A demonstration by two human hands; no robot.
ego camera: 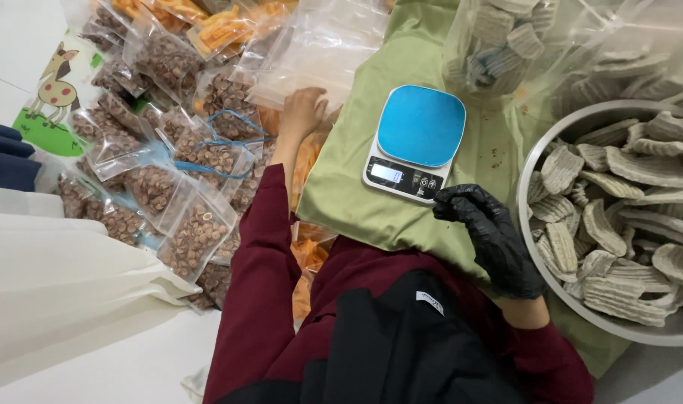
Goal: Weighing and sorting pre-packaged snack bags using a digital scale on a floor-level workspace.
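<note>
- Around you: sealed snack bags [184, 161] crowd your left, a metal bowl [540, 150] of ridged crackers [626, 217] sits at your right, and a green cloth [371, 202] lies between.
- Your left hand [302, 112] — bare, fingers curled — touches the empty clear bags [319, 49].
- Your gloved right hand [491, 236] is half-curled and holds nothing, its fingertips at the scale [416, 142] — display edge nearest you, long axis running away.

We are seeing the green cloth [356, 187] lying bare between the scale [418, 142] and the heap of filled snack bags [184, 172], offering the left hand [302, 111] open passage. The gloved right hand [491, 236] is occupying the narrow gap between scale and metal bowl [532, 161]. A large clear bag [506, 37] is blocking the far side.
</note>
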